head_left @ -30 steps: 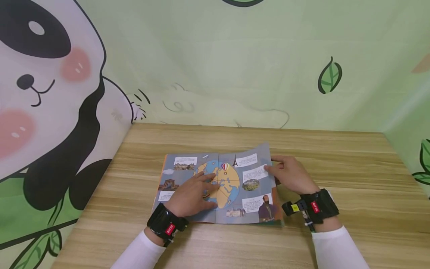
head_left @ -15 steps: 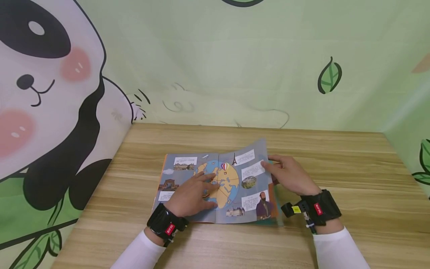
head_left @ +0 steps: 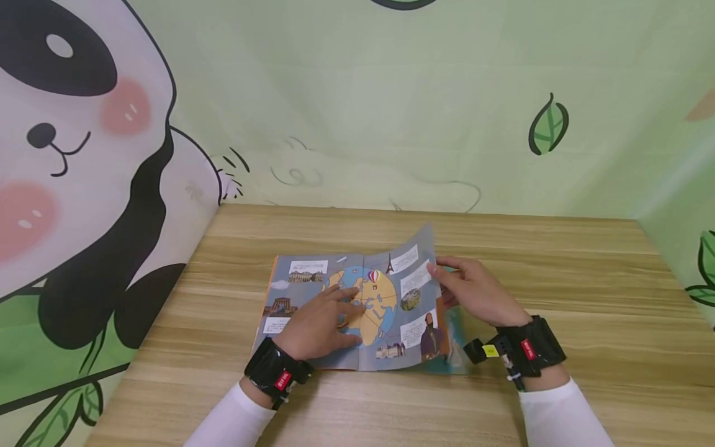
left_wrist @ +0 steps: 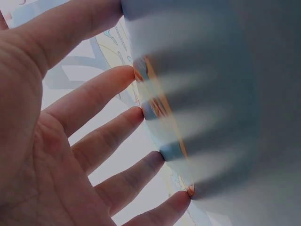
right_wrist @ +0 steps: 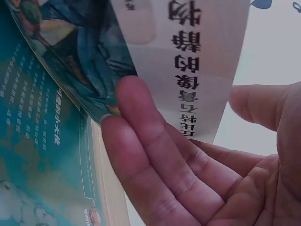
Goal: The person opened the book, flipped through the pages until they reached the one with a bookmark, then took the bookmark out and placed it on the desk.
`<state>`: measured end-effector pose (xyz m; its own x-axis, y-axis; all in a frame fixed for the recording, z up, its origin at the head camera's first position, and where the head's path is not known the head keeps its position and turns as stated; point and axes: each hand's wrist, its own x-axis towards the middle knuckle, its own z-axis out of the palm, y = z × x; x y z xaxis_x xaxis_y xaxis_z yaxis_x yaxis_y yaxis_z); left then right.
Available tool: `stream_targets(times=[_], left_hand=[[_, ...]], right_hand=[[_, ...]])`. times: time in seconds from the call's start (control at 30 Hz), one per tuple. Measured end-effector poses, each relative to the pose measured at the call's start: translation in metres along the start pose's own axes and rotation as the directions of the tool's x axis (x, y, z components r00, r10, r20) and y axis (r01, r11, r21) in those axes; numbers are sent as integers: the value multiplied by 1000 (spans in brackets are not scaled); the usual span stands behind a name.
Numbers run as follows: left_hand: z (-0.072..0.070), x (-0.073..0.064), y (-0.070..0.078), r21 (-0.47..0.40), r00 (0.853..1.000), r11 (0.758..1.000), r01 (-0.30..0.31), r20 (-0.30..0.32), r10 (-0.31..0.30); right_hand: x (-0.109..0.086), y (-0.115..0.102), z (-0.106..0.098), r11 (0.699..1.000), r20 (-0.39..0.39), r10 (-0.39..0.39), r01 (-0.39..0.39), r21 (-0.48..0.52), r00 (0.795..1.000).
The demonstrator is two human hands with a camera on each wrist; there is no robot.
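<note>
An open picture book (head_left: 310,263) lies on the wooden table, a globe drawn across its grey spread. My left hand (head_left: 314,326) rests on the left page and the fold, fingers spread; in the left wrist view its fingertips (left_wrist: 134,73) touch the paper. At the right edge, my right hand (head_left: 483,290) pinches the right-hand page (head_left: 410,261), thumb on top and fingers beneath. That page curves upward, its far corner raised. Below it a teal page (head_left: 457,332) shows. From the right wrist view, the lifted page's underside (right_wrist: 150,28) carries a painting and dark characters.
The wooden table (head_left: 586,279) extends around the book. A green cloth backdrop (head_left: 391,124) stands behind it, with a large printed panda (head_left: 84,155) at the left. Both wrists wear black straps with small cameras, above white sleeves (head_left: 558,413).
My right hand has moved slightly left with the page edge. The page now bends up more, and more of the teal page beneath is uncovered. My left hand stays in place.
</note>
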<state>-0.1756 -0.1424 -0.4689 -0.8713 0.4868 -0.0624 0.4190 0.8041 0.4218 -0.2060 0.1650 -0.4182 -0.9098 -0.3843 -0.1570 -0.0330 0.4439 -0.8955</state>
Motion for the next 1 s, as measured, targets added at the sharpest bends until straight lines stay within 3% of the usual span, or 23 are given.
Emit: stream_targets(times=[0.2,0.43,0.77,1.0], left_hand=[[0,1,0,-5,1000,1000,-4,0,4],[-1,0,0,-11,1000,1000,-11,-3,11],[-1,-1,1,-5,1000,1000,4,-9,-4],[1,0,-1,-1,999,1000,-26,-22,26]], right_hand=[[-1,-2,3,998,13,-49,48,39,999],[0,-4,8,995,32,-42,39,95,999],[2,-5,19,997,79,-42,36,73,996],[3,-5,22,997,95,-65,61,37,993]])
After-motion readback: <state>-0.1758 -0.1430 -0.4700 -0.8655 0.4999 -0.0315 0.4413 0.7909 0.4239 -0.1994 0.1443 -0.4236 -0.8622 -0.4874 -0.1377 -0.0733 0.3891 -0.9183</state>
